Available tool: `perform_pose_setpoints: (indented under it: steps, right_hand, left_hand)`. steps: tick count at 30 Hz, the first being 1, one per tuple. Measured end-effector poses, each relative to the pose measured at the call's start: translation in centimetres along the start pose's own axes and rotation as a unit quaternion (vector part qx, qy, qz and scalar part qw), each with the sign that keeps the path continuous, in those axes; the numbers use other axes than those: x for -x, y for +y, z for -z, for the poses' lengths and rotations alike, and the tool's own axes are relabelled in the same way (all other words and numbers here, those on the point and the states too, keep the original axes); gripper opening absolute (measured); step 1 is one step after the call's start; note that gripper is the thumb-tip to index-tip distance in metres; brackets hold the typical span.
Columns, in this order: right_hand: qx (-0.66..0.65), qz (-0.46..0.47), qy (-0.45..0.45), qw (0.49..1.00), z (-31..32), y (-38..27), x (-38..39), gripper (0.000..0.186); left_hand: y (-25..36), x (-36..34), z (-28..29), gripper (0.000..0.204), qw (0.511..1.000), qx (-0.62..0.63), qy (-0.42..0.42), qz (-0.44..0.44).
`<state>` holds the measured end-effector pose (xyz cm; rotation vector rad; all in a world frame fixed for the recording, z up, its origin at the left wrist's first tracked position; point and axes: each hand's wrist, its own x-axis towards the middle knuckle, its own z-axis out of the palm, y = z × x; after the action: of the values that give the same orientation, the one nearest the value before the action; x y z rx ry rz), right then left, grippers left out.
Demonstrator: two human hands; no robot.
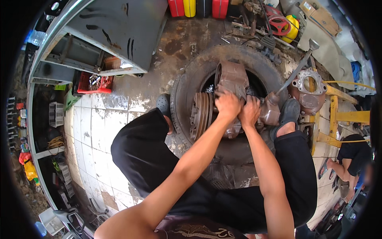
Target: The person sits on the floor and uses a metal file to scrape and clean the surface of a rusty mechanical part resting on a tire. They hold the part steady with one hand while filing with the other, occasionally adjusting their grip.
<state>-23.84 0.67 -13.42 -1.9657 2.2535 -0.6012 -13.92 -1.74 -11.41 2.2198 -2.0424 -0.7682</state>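
A brown metal gearbox (pixel 232 74) with a ribbed pulley-like drum (pixel 203 113) on its left lies on a big black tyre (pixel 184 85). My left hand (pixel 227 105) is closed against the middle of the casing, its knuckles up. Beside it, almost touching, my right hand (pixel 250 111) is closed too, fingers bent down into the casing. Whatever the fingertips of either hand hold is hidden. From a rounded housing (pixel 270 113) right of my right hand, a long grey lever (pixel 296 71) slants up to the far right.
My shoes (pixel 290 111) flank the tyre. A separate brown casing (pixel 312 89) lies at right by a yellow metal frame (pixel 350 116). A grey metal cabinet (pixel 115 30) and red crate (pixel 104 87) stand left. Another person's legs (pixel 344 163) show at far right.
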Motion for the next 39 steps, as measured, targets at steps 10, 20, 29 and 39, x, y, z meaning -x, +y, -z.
perform_pose_setpoints:
  steps: [10,20,29,39]
  right_hand:
    - [0.004,0.048,0.024,0.999,-0.7,-0.2,-0.2,0.024]
    - [-0.006,0.001,-0.006,1.0,0.2,-0.4,-0.4,0.027]
    - [0.01,0.0,0.007,1.0,0.2,0.2,-0.5,0.024]
    - [-0.008,0.002,0.032,0.999,-0.1,0.4,-0.4,0.02]
  left_hand:
    - [-0.3,-3.3,-1.9,0.093,0.988,0.04,0.086,0.12]
    - [-0.6,-2.8,-1.6,0.053,0.992,0.086,0.085,0.036]
    - [-1.1,-3.4,0.0,0.033,0.984,0.065,0.164,-0.006]
    - [-1.2,-1.4,-1.0,0.031,0.978,0.173,0.113,0.012]
